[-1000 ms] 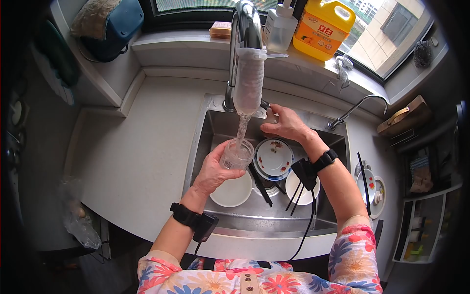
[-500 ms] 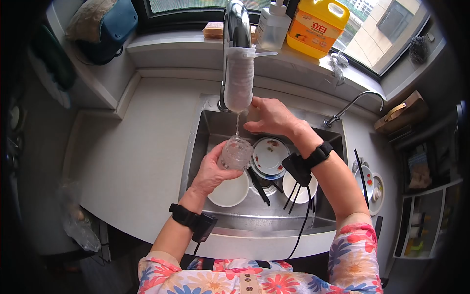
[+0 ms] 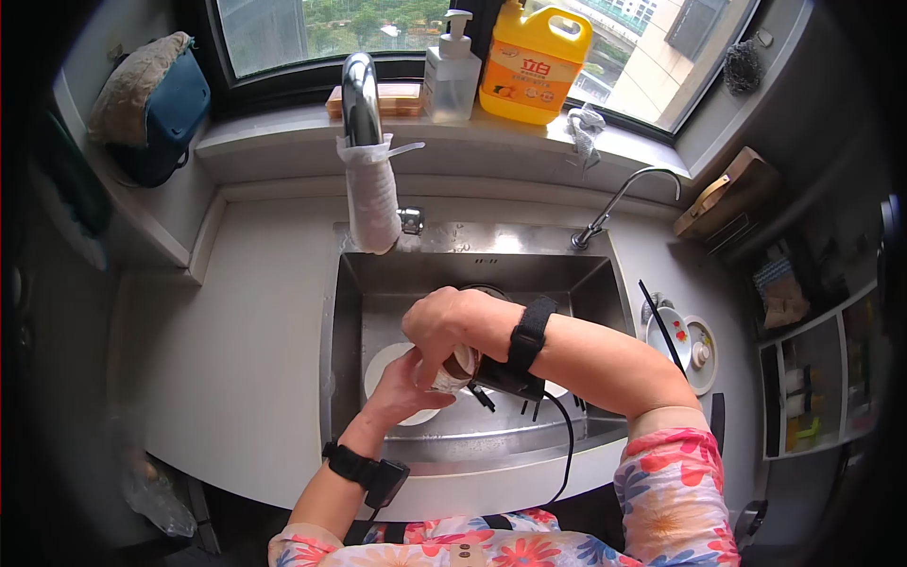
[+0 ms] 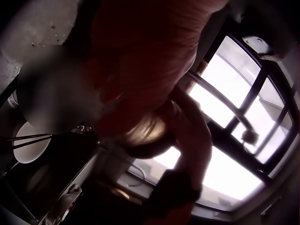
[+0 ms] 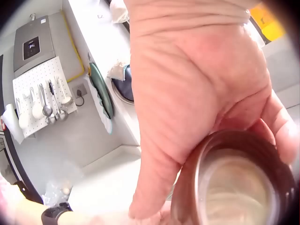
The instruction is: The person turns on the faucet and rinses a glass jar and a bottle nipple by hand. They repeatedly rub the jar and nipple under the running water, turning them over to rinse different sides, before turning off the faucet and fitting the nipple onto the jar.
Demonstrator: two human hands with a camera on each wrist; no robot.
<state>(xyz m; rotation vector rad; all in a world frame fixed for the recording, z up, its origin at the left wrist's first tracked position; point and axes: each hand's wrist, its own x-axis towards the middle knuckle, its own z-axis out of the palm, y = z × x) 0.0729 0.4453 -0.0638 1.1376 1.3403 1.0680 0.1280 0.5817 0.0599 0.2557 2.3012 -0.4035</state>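
Observation:
Above the sink [image 3: 482, 430], the left hand [image 3: 402, 389] grips a clear glass jar [image 3: 450, 380], partly covered by the right hand [image 3: 442, 326]. The right hand curls round a brown round vessel with a pale inside [image 5: 234, 190], which sits against the jar. In the left wrist view that brown vessel [image 4: 149, 136] shows between the two hands, dark and blurred. A plate [image 3: 376, 373] lies in the sink below the left hand; the arms hide most other dishes. No stream falls from the wrapped faucet [image 3: 371, 194].
Black chopsticks [image 3: 535, 410] lie in the sink. A small curved tap [image 3: 614, 210] stands at its back right corner. Right of the sink are dishes [image 3: 701, 378] with a dark stick across them. A yellow jug [image 3: 534, 71] and a pump bottle [image 3: 451, 80] stand on the sill.
The right hand has left the faucet area and come down over the jar, now with the brown vessel. The water stream has stopped. The head view has shifted, showing more window.

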